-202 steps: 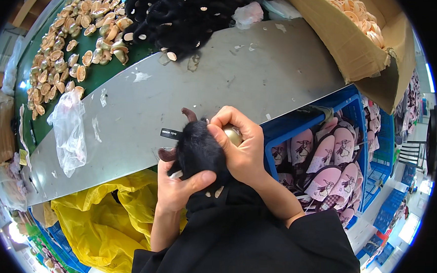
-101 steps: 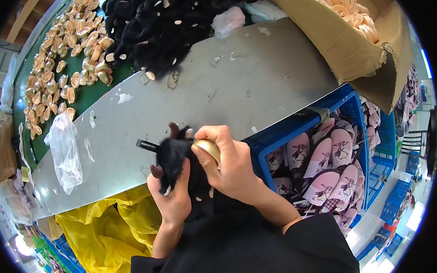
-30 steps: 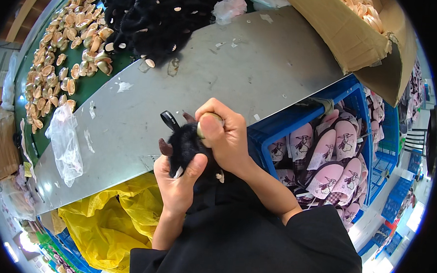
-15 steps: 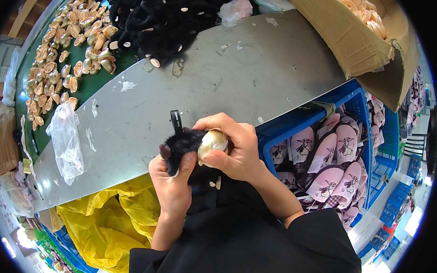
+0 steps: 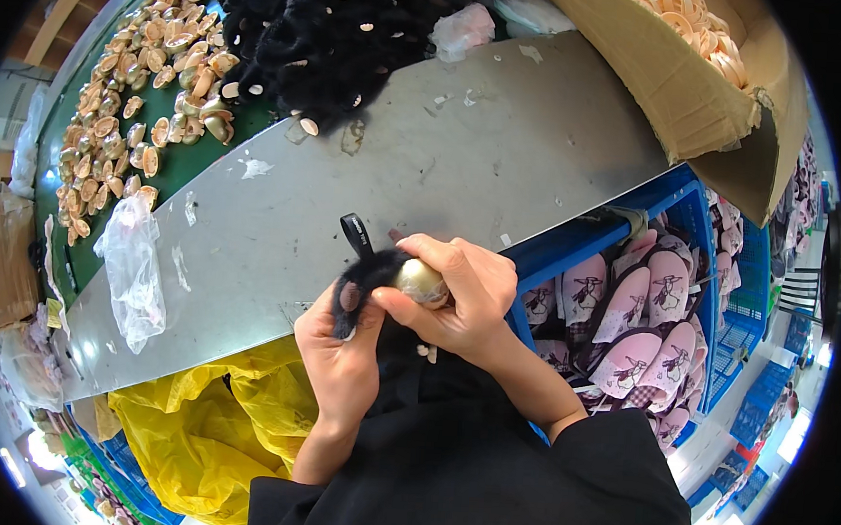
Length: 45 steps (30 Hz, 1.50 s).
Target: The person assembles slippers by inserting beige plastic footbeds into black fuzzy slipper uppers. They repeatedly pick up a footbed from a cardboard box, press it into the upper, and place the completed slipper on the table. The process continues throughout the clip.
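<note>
Black plush piece (image 5: pixel 371 271) is pinched between the thumb and fingers of my left hand (image 5: pixel 341 365). It has a small brownish ear-like part and a black loop strap (image 5: pixel 355 233) standing up from its top. My right hand (image 5: pixel 476 294) is closed round a shiny gold rounded shell (image 5: pixel 421 282), its thumb pressed on the near side. The shell sits right against the plush, and both are held above the near edge of the metal table (image 5: pixel 445 150). Fingers and fur hide where shell and plush meet. Small pale bits hang just below my right hand.
Many gold-and-peach shells (image 5: pixel 115 104) lie on a green surface at the far left, beside a heap of black plush pieces (image 5: pixel 328 39). A cardboard box (image 5: pixel 659 75) holds peach parts. Pink slippers (image 5: pixel 667 275) fill a blue crate (image 5: pixel 525 258). A yellow bag (image 5: pixel 212 423) hangs near left.
Both hands have shifted slightly right, and the plush has turned, so its ear now faces more toward me. The loop strap leans differently. Both hands keep their hold.
</note>
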Each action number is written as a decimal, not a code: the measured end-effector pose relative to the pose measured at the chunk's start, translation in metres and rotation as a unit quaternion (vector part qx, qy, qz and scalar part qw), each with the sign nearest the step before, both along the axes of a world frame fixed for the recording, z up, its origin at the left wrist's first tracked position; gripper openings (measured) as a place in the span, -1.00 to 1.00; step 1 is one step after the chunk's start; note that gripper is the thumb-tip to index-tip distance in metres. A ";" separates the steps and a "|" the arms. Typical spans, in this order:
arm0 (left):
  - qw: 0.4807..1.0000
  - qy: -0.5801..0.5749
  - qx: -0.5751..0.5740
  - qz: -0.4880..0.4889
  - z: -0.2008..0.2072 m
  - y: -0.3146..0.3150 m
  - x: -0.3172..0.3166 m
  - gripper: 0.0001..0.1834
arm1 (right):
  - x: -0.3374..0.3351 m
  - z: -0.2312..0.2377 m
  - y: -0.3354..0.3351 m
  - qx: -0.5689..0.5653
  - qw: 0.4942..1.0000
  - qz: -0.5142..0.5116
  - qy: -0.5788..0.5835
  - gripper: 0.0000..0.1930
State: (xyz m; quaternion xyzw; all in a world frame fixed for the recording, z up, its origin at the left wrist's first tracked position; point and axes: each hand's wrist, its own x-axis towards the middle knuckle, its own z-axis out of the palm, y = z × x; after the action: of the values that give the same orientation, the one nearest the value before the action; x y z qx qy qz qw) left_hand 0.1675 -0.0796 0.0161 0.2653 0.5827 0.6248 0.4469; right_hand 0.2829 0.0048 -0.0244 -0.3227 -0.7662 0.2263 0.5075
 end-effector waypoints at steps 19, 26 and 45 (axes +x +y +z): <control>0.999 -0.026 0.031 -0.014 -0.019 -0.002 -0.007 -0.79 | -0.019 -0.001 -0.006 -0.077 0.997 -0.024 -0.007 -0.64; 0.994 -0.088 0.042 -0.058 -0.016 -0.003 -0.025 -0.74 | -0.027 0.010 -0.008 -0.153 0.987 0.043 0.013 -0.59; 0.979 -0.132 0.083 -0.128 0.032 -0.028 -0.052 -0.78 | 0.007 0.015 -0.006 -0.645 0.564 0.469 0.216 -0.21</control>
State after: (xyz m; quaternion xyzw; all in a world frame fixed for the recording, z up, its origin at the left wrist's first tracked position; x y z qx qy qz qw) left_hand 0.1159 -0.1080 0.0484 0.2892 0.4257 0.6378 0.5730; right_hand 0.2899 -0.0008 -0.0089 -0.1010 -0.3282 0.9291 0.1373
